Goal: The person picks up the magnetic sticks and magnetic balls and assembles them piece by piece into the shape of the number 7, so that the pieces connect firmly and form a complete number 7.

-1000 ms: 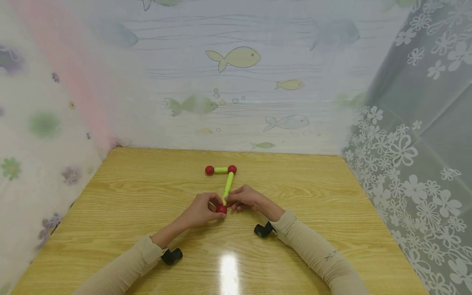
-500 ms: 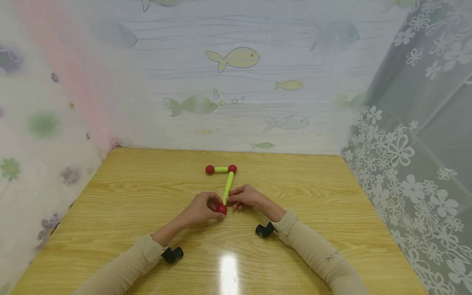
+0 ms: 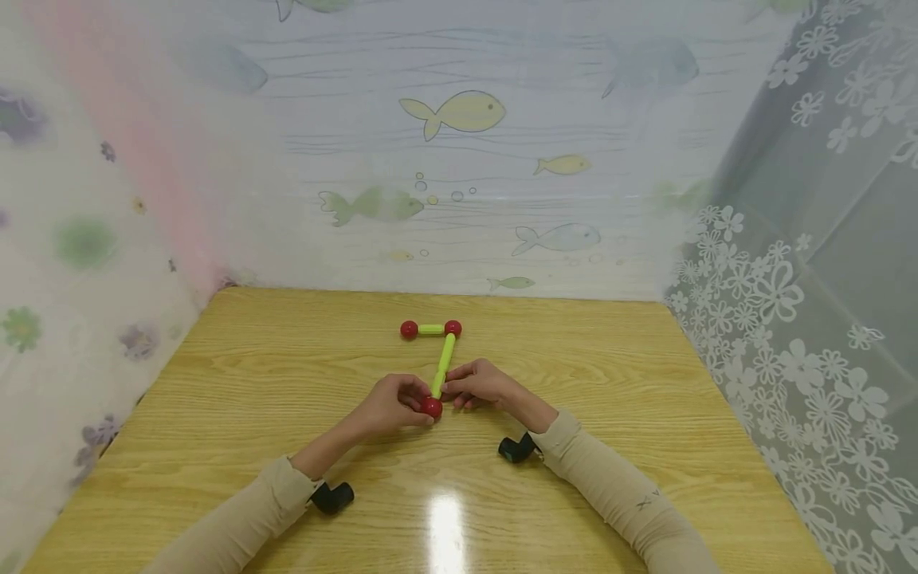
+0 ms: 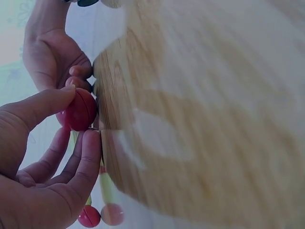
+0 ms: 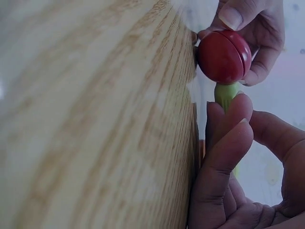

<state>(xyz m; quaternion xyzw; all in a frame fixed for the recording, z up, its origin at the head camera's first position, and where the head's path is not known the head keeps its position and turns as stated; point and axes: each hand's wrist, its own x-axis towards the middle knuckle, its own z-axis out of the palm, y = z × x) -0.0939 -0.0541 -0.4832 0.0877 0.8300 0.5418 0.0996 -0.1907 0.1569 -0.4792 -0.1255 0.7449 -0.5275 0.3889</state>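
Note:
A red ball point(image 3: 433, 407) sits at the near end of a line of yellow-green rods. My left hand point(image 3: 394, 405) pinches this ball between thumb and fingers. My right hand point(image 3: 486, 385) pinches the near yellow-green rod point(image 3: 437, 386), which meets the ball in the right wrist view. A longer yellow-green rod point(image 3: 446, 352) runs on from it to a second red ball point(image 3: 453, 328). From there a short rod point(image 3: 431, 329) leads left to a third red ball point(image 3: 409, 329). In the right wrist view, the right fingers hide most of the near rod.
All of this lies on a wood-grain table point(image 3: 287, 359). Behind it hangs a fish-patterned curtain point(image 3: 459, 223), with a flower-patterned sheet point(image 3: 803, 319) to the right. Black wrist-worn devices show below the left cuff point(image 3: 333, 498) and right cuff point(image 3: 516, 448).
Both hands keep nearly the same place and grip. The balls and rods shift only very slightly in the head view.

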